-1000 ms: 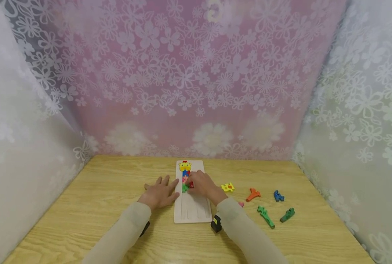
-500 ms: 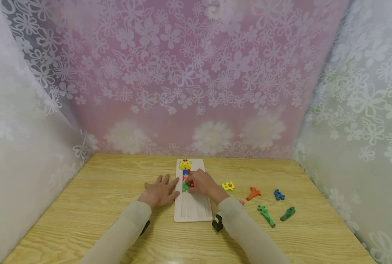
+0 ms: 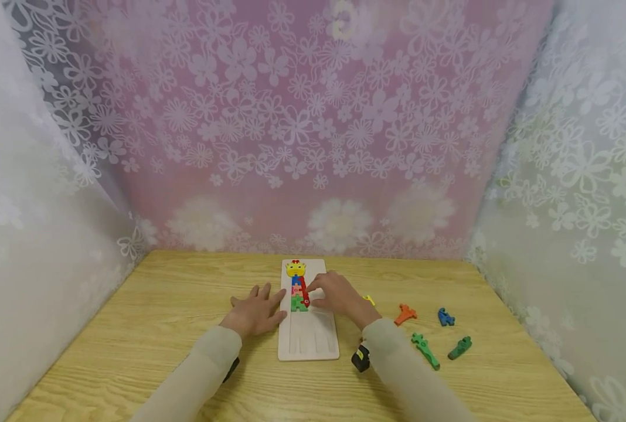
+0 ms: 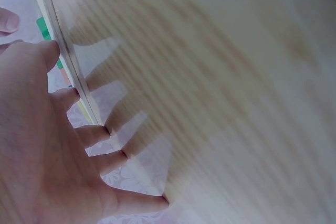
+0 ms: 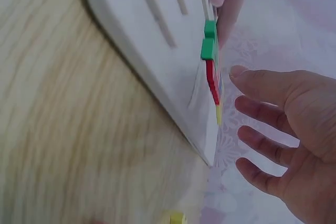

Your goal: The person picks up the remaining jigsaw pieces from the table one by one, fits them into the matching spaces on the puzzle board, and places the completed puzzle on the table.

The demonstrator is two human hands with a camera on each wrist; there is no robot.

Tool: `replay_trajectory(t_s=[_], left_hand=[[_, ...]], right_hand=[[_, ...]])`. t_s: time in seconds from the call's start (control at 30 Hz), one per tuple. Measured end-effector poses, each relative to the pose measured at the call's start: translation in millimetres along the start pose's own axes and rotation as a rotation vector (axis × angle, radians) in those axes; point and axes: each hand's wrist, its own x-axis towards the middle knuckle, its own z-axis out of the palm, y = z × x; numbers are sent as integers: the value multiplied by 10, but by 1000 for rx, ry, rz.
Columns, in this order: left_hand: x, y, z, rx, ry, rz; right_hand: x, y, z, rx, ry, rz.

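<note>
A pale wooden puzzle board (image 3: 318, 328) lies on the table, with a yellow giraffe-head piece (image 3: 295, 269) at its far end. Below the head sit a blue piece (image 3: 295, 281), a pink piece (image 3: 295, 291) and a green piece (image 3: 297, 305), with a long red piece (image 3: 305, 292) along their right side. My left hand (image 3: 255, 310) is spread flat beside the board, thumb and index finger at its left edge. Just right of the red piece is my right hand (image 3: 340, 296); in the right wrist view its relaxed fingers (image 5: 262, 142) stand apart from the pieces, holding nothing.
Loose puzzle pieces lie right of the board: an orange one (image 3: 406, 314), a blue one (image 3: 446, 317), a long green one (image 3: 425, 350) and a dark green one (image 3: 459, 348). A yellow piece (image 3: 368, 300) is partly hidden behind my right hand. Grooves mark the board's near half.
My right hand has let go of the red piece and drawn back a little to the right, so the red piece now shows whole. The left hand has stayed in place.
</note>
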Motion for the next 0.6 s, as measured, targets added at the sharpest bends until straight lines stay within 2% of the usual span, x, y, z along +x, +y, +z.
replay_trajectory(t_s=[0.17,0.6], left_hand=[[-24,17,-9,-4,10,3],[-52,14,-15,6,21,17]], right_hand=[[-84,143,-62,-2,15,13],[-430,528,-261,-42,50,-24]])
